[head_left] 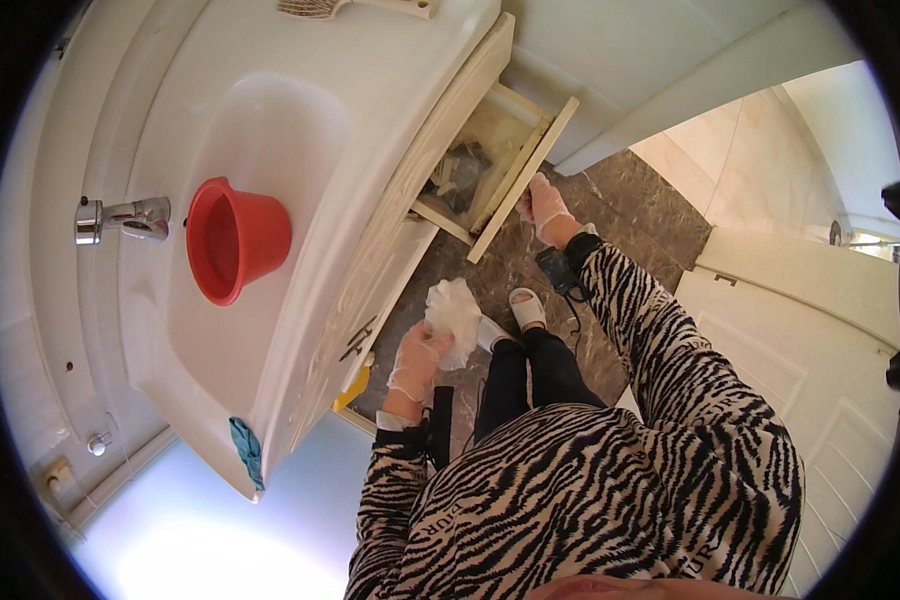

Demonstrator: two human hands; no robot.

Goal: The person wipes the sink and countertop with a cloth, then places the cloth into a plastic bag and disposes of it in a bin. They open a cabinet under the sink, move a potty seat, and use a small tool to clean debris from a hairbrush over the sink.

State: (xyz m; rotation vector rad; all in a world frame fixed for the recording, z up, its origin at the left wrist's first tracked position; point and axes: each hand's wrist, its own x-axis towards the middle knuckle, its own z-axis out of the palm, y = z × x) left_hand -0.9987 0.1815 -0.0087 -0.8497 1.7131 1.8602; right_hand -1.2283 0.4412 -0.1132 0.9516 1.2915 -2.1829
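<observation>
My left hand (420, 357), in a clear thin glove, pinches a crumpled white wad (454, 318); whether it is tissue or thin plastic I cannot make out. The wad hangs beside the cabinet, above the floor. Also gloved, my right hand (547, 211) has its fingers curled against the outer face of a pulled-out drawer (523, 178). Any handle there is hidden by the hand. Inside the drawer lie dark and pale small items (460, 175), too jumbled to tell apart.
A red plastic bucket (255, 235) lies tilted in the white sink (300, 130) by a chrome faucet (130, 217). A teal cloth (246, 450) hangs on the sink's near edge. A brush (355, 8) rests at the far end. A white panelled door (780, 350) stands at right.
</observation>
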